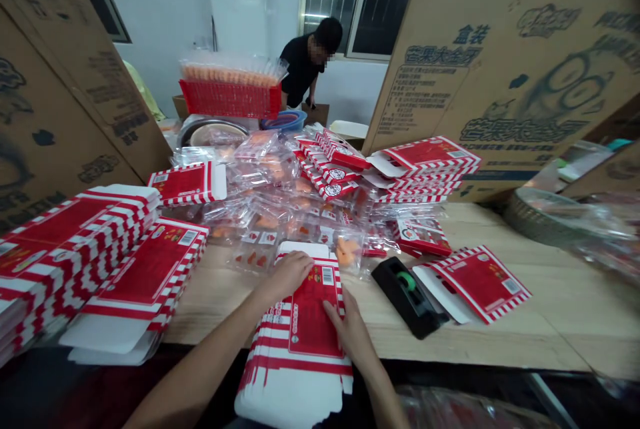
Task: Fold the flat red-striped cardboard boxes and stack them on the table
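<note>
Left hand (294,274) — fingers half curled — holds the far left edge of the red-and-white box stack (315,329), centred at the near table edge (200,322); right hand (352,330), partly closed, holds its right side; a barcode (327,275) tops it; the far right carton (505,82) reads "盒装".

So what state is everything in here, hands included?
Held box stack: flat boxes, layered
Left hand: on the stack's far end
Right hand: at its right edge, thumb on top
Tape dispenser: green roll fitted
Box beside dispenser: end flap open
Red basket: filled with clear bags
Clear packets: loosely piled; sealing unclear
Co-worker: bent forward
</note>
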Tool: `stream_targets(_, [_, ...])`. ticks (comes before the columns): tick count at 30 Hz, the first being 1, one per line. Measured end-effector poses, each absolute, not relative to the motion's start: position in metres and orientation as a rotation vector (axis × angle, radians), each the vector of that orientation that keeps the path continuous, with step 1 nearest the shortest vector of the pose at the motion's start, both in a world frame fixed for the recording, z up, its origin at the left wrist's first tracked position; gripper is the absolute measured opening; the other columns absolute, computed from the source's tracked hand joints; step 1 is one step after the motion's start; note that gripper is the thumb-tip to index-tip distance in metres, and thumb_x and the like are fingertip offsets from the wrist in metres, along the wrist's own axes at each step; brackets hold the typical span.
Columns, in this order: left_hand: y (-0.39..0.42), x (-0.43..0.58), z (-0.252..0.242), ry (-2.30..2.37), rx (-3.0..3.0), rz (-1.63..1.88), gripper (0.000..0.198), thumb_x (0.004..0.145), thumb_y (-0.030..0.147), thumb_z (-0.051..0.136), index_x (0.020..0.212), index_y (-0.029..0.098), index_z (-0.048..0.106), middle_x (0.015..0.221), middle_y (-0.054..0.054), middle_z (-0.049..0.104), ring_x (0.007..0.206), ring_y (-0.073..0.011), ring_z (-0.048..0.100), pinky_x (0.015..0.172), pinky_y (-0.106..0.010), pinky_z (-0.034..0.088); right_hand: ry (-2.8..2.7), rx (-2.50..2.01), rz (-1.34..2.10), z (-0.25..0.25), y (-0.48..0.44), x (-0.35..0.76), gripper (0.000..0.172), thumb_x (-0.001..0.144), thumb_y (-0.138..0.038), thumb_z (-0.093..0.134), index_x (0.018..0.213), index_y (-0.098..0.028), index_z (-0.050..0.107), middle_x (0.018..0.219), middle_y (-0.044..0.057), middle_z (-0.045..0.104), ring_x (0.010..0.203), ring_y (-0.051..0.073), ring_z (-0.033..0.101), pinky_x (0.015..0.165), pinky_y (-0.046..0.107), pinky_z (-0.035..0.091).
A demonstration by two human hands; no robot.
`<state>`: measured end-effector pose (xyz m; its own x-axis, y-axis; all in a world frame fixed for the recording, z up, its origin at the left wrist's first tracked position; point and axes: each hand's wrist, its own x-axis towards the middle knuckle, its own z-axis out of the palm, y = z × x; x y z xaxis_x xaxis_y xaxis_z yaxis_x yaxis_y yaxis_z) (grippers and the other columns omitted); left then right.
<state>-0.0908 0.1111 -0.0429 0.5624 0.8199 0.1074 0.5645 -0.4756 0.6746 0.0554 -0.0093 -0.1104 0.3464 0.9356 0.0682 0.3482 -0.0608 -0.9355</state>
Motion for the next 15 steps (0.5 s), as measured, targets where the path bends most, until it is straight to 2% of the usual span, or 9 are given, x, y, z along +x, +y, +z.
stream_targets(4, [0.107, -0.069, -0.055, 1.176, 2.254, 0.302, 0.028, 0.089, 0.03, 0.054, 0.114, 0.017, 0.056, 0.118, -0.009, 0.057, 0.101, -0.0219, 0.059, 0.085, -0.044, 0.049, -1.188, -1.626, 0.826, -0.11, -0.024, 0.049, 0.057, 0.083, -0.038, 0.053, 0.134, -0.017, 0.042, 0.136, 0.013, 0.049, 0.127, 0.026, 0.044, 0.107, 0.043, 0.033])
stream_targets(7, [0.112, -0.07, -0.05, 1.169, 2.219, 0.117, 0.028, 0.089, 0.031, 0.054, 0.113, 0.016, 0.056, 0.114, -0.008, 0.059, 0.096, -0.0202, 0.061, 0.081, -0.041, 0.051, -1.174, -1.642, 0.875, -0.111, -0.037, 0.045, 0.062, 0.084, -0.039, 0.052, 0.14, -0.019, 0.034, 0.143, 0.011, 0.041, 0.133, 0.025, 0.036, 0.11, 0.043, 0.028])
stream_targets(9, [0.112, -0.074, -0.044, 1.114, 2.184, 0.018, 0.027, 0.089, 0.033, 0.054, 0.109, 0.015, 0.058, 0.106, -0.006, 0.062, 0.088, -0.0185, 0.062, 0.076, -0.038, 0.052, -1.161, -1.656, 0.893, -0.109, -0.045, 0.042, 0.066, 0.084, -0.041, 0.051, 0.143, -0.019, 0.029, 0.149, 0.011, 0.03, 0.138, 0.025, 0.025, 0.112, 0.044, 0.022])
stream_targets(12, [0.109, -0.077, -0.031, 0.993, 2.12, -0.055, 0.032, 0.088, 0.044, 0.052, 0.087, 0.012, 0.061, 0.078, 0.0, 0.062, 0.065, -0.0136, 0.06, 0.06, -0.028, 0.049, -1.206, -1.65, 0.87, -0.093, -0.056, 0.035, 0.067, 0.088, -0.042, 0.047, 0.146, -0.019, 0.022, 0.155, 0.007, 0.013, 0.142, 0.022, 0.007, 0.115, 0.043, 0.012])
stream_targets(15, [0.107, -0.076, -0.015, 0.904, 2.051, -0.05, 0.051, 0.083, 0.059, 0.045, 0.058, 0.016, 0.053, 0.05, 0.006, 0.045, 0.045, -0.0092, 0.043, 0.045, -0.023, 0.033, -1.345, -1.569, 0.913, -0.071, -0.061, 0.029, 0.054, 0.091, -0.043, 0.042, 0.142, -0.026, 0.033, 0.155, 0.0, 0.012, 0.142, 0.021, 0.004, 0.115, 0.043, 0.008])
